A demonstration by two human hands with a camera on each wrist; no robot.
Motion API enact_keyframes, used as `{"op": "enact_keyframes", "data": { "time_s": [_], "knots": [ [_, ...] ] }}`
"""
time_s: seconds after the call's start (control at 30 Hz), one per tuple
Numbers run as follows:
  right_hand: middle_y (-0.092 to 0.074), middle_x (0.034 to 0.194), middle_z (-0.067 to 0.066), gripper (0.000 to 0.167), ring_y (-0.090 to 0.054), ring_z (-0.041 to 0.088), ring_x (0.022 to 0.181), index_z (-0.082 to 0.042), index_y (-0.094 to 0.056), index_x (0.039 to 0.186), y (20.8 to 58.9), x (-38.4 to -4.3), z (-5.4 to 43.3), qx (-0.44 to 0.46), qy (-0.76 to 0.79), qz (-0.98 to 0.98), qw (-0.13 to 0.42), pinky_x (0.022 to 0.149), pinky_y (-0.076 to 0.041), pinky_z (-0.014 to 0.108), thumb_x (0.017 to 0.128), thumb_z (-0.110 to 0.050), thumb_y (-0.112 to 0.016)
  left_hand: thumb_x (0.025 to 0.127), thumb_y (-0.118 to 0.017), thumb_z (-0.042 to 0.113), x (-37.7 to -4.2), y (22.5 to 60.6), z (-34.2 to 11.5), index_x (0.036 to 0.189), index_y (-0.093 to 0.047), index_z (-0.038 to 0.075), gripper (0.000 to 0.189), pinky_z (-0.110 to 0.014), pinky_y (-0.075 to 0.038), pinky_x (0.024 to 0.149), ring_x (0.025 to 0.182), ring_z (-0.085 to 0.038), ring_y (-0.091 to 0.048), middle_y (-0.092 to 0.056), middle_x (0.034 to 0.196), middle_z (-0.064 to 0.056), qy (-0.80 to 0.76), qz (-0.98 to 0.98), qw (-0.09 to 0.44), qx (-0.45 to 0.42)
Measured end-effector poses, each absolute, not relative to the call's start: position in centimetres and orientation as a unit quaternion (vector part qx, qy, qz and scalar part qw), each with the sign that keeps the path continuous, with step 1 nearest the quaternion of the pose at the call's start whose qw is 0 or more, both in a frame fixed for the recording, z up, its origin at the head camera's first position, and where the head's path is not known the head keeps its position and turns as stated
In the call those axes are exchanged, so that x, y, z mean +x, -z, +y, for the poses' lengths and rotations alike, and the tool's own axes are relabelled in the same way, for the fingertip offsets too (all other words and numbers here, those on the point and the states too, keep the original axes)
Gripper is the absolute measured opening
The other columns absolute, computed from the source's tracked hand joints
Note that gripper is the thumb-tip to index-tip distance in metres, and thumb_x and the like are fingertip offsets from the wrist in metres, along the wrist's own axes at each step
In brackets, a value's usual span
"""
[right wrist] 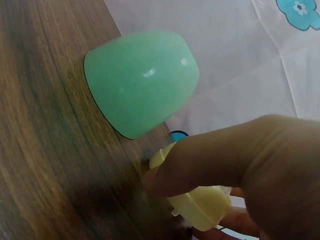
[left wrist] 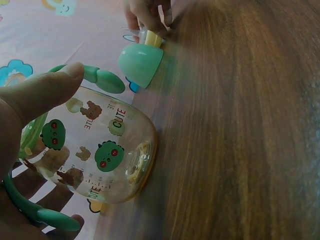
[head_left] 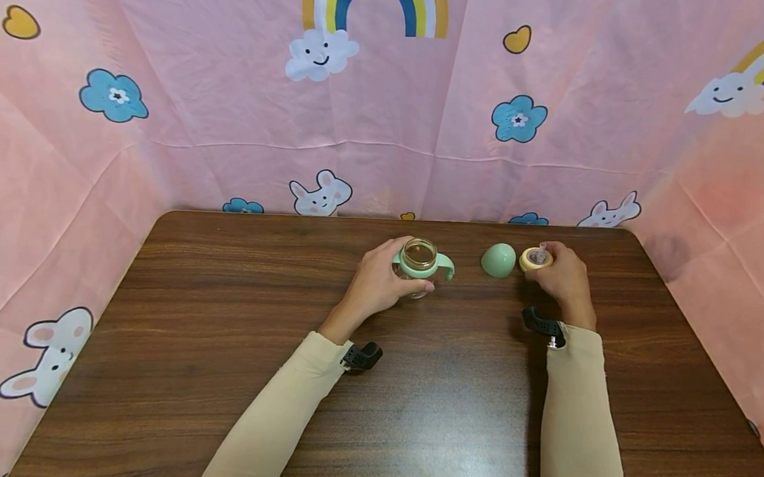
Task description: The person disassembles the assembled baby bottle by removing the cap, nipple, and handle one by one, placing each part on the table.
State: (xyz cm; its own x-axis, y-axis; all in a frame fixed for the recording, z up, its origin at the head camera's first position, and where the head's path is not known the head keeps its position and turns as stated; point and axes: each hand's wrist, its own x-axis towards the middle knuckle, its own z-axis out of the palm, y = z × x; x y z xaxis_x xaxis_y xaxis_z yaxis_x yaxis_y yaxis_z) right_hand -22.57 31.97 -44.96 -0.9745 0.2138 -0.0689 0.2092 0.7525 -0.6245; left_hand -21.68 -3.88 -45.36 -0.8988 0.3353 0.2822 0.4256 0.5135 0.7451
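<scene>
My left hand [head_left: 379,276] grips a clear baby bottle [left wrist: 127,132] with an amber tint, its thumb and fingers around the upper part. Printed characters and the word CUTE mark its side, and a green two-handled holder [head_left: 446,266] rings the neck. The bottle's mouth is uncovered. To the right, my right hand [head_left: 567,278] pinches a yellow bottle collar [right wrist: 200,207] between thumb and fingers, low over the table. A clear nipple [head_left: 542,249] rises from that collar. Between the hands, close beside the collar, a green dome-shaped cap [right wrist: 142,82] stands rim down.
The brown wood-grain table [head_left: 230,311] has rounded far corners. A pink cloth [head_left: 232,95] printed with rainbows, rabbits and flowers hangs behind it and along both sides. Black wrist mounts [head_left: 362,356] sit at both sleeve cuffs.
</scene>
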Motion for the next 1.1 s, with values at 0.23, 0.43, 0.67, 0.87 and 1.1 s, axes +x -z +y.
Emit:
{"op": "enact_keyframes", "data": {
  "time_s": [0.23,0.43,0.67,0.87,1.1],
  "knots": [
    [-0.052,0.153,0.039,0.083,-0.052,0.053,0.134,0.012,-0.043,0.157,44.7,-22.4,32.4,-0.099,-0.363,-0.927,-0.004,0.115,-0.039,0.065,0.089,-0.012,-0.084,0.079,-0.103,0.037,-21.7,45.4,-3.9,0.148,-0.066,0.012,0.083,-0.05,-0.054,0.106,0.124,-0.029,-0.069,-0.073,0.135,-0.013,0.442,-0.868,0.054,-0.221],
    [-0.054,0.149,0.039,0.081,-0.053,0.052,0.133,0.012,-0.042,0.158,43.4,-22.0,32.4,-0.074,-0.382,-0.921,-0.004,0.112,-0.042,0.062,0.092,-0.011,-0.082,0.079,-0.103,0.035,-21.9,45.4,-3.8,0.148,-0.065,0.011,0.083,-0.05,-0.054,0.106,0.125,-0.029,-0.069,-0.073,0.135,-0.012,0.44,-0.869,0.055,-0.219],
    [-0.051,0.151,0.04,0.078,-0.051,0.057,0.138,0.01,-0.042,0.161,41.7,-21.5,32.2,-0.053,-0.373,-0.926,0.034,0.113,-0.042,0.07,0.097,-0.016,-0.08,0.078,-0.104,0.035,-21.7,45.1,-3.9,0.148,-0.066,0.012,0.083,-0.049,-0.054,0.107,0.125,-0.028,-0.069,-0.073,0.135,-0.009,0.438,-0.87,0.057,-0.218],
    [-0.054,0.15,0.037,0.08,-0.049,0.055,0.14,0.007,-0.048,0.159,40.1,-21.3,31.6,-0.025,-0.356,-0.931,0.081,0.113,-0.039,0.071,0.093,-0.016,-0.085,0.077,-0.104,0.033,-21.8,45.2,-3.8,0.149,-0.065,0.011,0.085,-0.049,-0.053,0.108,0.127,-0.029,-0.068,-0.072,0.138,-0.009,0.44,-0.869,0.057,-0.218],
    [-0.054,0.154,0.031,0.076,-0.055,0.054,0.136,0.004,-0.051,0.158,38.3,-20.5,30.2,0.0,-0.358,-0.925,0.124,0.109,-0.049,0.068,0.092,-0.011,-0.086,0.078,-0.103,0.04,-22.3,46.1,-4.0,0.149,-0.065,0.012,0.085,-0.05,-0.055,0.105,0.123,-0.028,-0.07,-0.073,0.134,-0.008,0.447,-0.864,0.067,-0.225]
  ]
}}
